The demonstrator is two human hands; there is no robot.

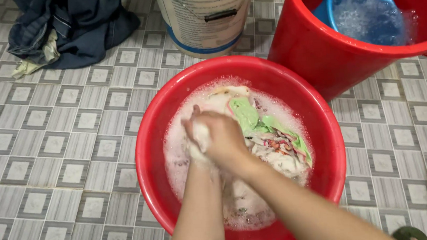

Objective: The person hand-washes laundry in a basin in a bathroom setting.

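Red basin (150,160) rims both hands (217,137), clenched on soapy cloth (202,133), mid-bowl.

From my remote seat I see a tiled floor (63,147) filling most of the frame: grey ribbed tiles, each with a small pale square at its centre. In the upper left of the frame a heap of dark blue clothes (71,27) lies on the tiles, with a pale rag (33,60) tucked at its lower edge. At top centre stands 1 white plastic pail (205,16) with a printed label. The light is even and soft.
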